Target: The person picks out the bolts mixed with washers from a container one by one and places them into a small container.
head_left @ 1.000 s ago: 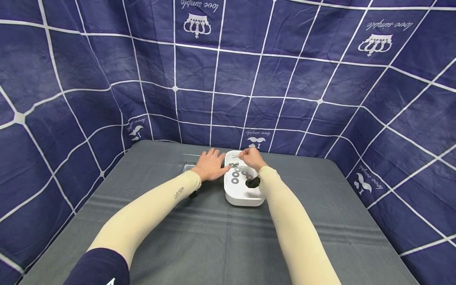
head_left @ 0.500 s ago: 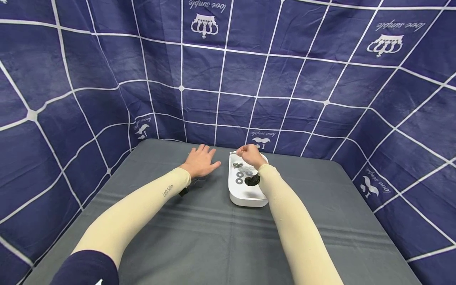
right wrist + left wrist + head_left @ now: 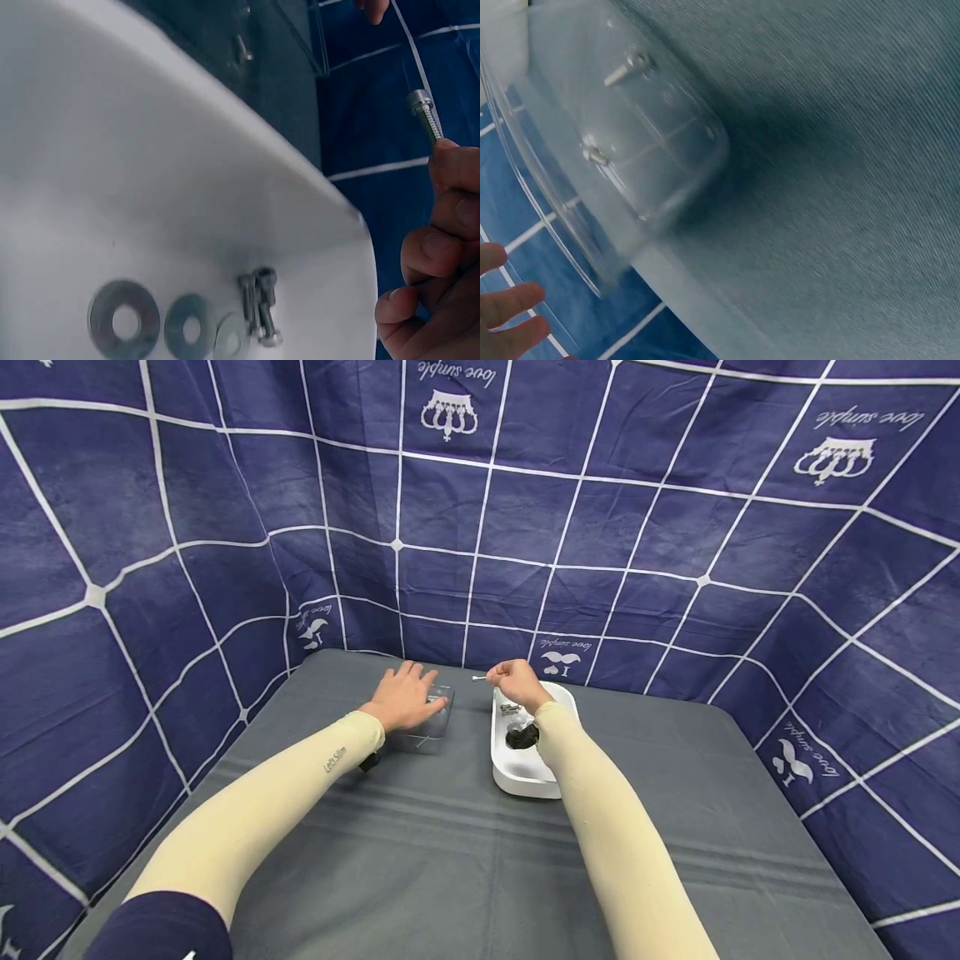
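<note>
My right hand pinches a socket-head bolt by its threaded end, the head pointing out past the fingertips. That hand is at the far left rim of a white tray, with the bolt just beyond the rim. Inside the tray, several washers lie beside a small cluster of bolts. My left hand, fingers spread and holding nothing, overlaps a clear plastic box. Two bolts lie in the box: one bolt nearer its middle, another bolt toward one side.
A grey cloth covers the table. Blue curtains with white lines rise behind it and at both sides. A black wrist-worn item hangs over the tray and hides part of its contents.
My left hand has moved left, away from the tray to the clear box. My right hand has carried the bolt left from above the tray to past its rim. The head view has shifted slightly.
</note>
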Tool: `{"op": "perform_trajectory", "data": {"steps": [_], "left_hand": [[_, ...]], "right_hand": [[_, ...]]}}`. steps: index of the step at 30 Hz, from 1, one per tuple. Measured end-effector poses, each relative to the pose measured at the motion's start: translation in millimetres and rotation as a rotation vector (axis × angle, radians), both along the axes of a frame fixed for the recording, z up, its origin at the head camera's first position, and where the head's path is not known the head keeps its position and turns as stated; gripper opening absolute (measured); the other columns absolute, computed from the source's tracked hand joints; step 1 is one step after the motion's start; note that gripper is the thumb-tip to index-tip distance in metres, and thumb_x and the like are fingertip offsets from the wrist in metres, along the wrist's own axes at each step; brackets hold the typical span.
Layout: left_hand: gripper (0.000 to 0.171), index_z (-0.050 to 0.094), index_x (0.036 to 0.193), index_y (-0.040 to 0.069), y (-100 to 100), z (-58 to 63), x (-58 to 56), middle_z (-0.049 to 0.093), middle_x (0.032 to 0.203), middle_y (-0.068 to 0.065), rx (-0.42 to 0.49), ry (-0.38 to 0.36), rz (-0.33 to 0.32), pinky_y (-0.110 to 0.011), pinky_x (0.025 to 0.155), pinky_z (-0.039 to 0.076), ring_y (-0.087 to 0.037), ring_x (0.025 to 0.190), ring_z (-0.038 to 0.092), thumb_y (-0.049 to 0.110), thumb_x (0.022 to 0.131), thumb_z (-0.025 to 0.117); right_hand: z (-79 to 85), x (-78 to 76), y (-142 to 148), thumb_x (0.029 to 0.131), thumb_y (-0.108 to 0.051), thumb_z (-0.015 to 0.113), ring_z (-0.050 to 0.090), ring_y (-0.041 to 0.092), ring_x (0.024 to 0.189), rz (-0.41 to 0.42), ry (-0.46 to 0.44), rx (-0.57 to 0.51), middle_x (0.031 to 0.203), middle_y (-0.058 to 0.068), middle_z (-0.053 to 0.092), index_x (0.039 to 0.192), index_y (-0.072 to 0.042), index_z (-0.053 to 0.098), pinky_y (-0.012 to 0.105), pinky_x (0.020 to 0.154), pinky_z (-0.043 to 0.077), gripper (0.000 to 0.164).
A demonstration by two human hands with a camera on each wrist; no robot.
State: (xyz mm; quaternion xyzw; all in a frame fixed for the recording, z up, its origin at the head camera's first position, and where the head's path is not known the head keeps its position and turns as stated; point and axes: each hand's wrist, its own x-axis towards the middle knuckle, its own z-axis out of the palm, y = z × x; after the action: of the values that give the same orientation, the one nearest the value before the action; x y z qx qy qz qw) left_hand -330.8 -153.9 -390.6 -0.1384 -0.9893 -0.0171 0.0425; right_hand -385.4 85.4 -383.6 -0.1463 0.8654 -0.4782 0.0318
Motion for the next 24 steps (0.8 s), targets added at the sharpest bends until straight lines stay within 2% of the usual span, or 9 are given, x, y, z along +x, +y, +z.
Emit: {"op": "perform_trajectory", "data": {"steps": [8, 14, 24], "left_hand": [[0.073, 0.042, 0.153, 0.01, -20, -1.9, 4.1, 0.044, 0.15, -0.02, 0.025, 0.005, 0.013, -0.062, 0.111, 0.032, -0.037, 0.144, 0.034, 0.058, 0.099, 0.047], [0.074, 0.042, 0.153, 0.009, -31, -6.1, 5.7, 0.045, 0.149, -0.02, 0.018, -0.002, 0.015, -0.062, 0.109, 0.033, -0.036, 0.144, 0.034, 0.059, 0.099, 0.046], [0.073, 0.043, 0.153, 0.008, -46, -11.3, 8.7, 0.044, 0.15, -0.022, 0.016, -0.014, 0.03, -0.064, 0.11, 0.033, -0.038, 0.143, 0.035, 0.056, 0.099, 0.049]], "right_hand": [[-1.9, -1.9, -17, 0.097, -0.008, 0.06, 0.048, 0.012, 0.081, 0.041, 0.016, -0.006, 0.085, -0.002, 0.06, 0.101, 0.003, 0.071, 0.024, 0.075, 0.041, 0.016], [-2.5, -0.2, -26, 0.097, -0.007, 0.06, 0.05, 0.012, 0.081, 0.065, 0.029, 0.013, 0.087, 0.002, 0.062, 0.103, 0.005, 0.072, 0.024, 0.075, 0.041, 0.019], [-5.0, 1.2, -44, 0.097, -0.006, 0.059, 0.047, 0.012, 0.08, 0.1, 0.0, -0.014, 0.084, -0.002, 0.059, 0.105, 0.007, 0.071, 0.024, 0.072, 0.04, 0.019]]}}
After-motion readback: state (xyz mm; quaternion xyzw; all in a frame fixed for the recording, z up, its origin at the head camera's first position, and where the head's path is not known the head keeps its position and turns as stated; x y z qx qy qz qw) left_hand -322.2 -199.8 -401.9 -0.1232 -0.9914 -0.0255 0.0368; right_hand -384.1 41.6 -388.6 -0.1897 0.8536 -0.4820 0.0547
